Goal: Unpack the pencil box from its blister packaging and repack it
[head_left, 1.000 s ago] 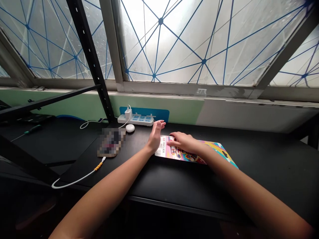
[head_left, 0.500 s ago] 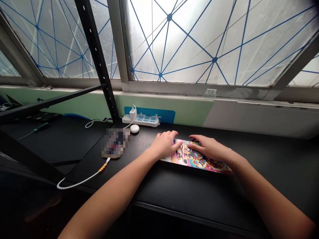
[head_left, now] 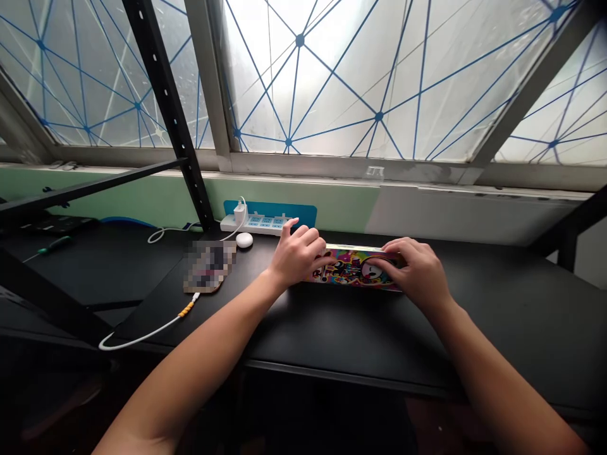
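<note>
A long box with bright cartoon print stands on edge above the black tabletop, its printed side facing me and a pale narrow edge on top. My left hand is closed on its left end, thumb on the printed side and forefinger raised. At the right end, my right hand grips the box with the thumb in front and the fingers over the top edge. Whether its lower edge touches the table I cannot tell.
A phone, its screen blurred, lies left of my hands on a white cable. Behind are a white round case and a power strip. A black shelf post rises at left; a green-handled screwdriver lies beyond.
The box has gone from lying nearly flat to standing on edge, a different printed side now towards me. My right hand has closed on its right end. The view has shifted right.
</note>
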A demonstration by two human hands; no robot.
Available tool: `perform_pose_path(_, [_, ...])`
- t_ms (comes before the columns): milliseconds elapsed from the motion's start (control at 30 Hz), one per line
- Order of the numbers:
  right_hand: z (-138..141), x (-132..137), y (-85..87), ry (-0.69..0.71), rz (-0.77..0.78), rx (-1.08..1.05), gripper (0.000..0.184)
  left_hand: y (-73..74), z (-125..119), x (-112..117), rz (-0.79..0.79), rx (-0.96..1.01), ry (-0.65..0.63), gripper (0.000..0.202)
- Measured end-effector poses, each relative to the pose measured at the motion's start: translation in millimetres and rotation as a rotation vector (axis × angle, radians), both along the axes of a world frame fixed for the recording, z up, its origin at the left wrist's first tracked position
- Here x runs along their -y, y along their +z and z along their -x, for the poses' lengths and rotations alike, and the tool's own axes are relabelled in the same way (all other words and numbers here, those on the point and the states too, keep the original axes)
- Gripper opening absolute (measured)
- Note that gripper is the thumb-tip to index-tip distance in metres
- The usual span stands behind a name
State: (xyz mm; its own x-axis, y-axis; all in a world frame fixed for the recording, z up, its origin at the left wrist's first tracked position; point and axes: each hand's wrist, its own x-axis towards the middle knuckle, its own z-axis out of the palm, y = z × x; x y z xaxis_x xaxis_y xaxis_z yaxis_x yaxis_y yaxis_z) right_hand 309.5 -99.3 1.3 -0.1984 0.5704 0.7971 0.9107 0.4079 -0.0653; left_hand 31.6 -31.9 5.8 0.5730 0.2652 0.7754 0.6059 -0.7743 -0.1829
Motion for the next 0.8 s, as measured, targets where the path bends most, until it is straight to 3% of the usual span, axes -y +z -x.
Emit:
perform_pose_path(200, [17, 8, -10.0, 0.099, 0.054, 0.212, 0.015, 0.8, -4, 6, 0.041, -0.167, -0.029, 0.019])
perform_pose_path(267, [23, 8, -13.6, 0.127, 0.09, 0.254, 0.015, 0.1, -7, 8, 0.084, -0.19, -0.064, 0.026])
perform_pose_path(400, [31, 6, -20.9, 0.188, 0.196, 0.306, 0.008, -2.4, -12, 10, 0.449, -0.186, -0.094, 0.043])
perform_pose_path(467, [35, 6, -24.5, 0.207, 0.246, 0.302, 0.014, -4.4, -10, 7, 0.576, -0.175, -0.07, 0.048])
perform_pose_path(633, [39, 8, -27.5, 0.222, 0.367, 0.223, 0.035, -9.4, 2, -3, 0.714, -0.235, -0.015, 0.07])
perform_pose_path(800, [22, 0, -26.0, 0.193, 0.53, 0.103, 0.049, -7.0, 10, -9, 0.836, -0.279, -0.012, 0.075])
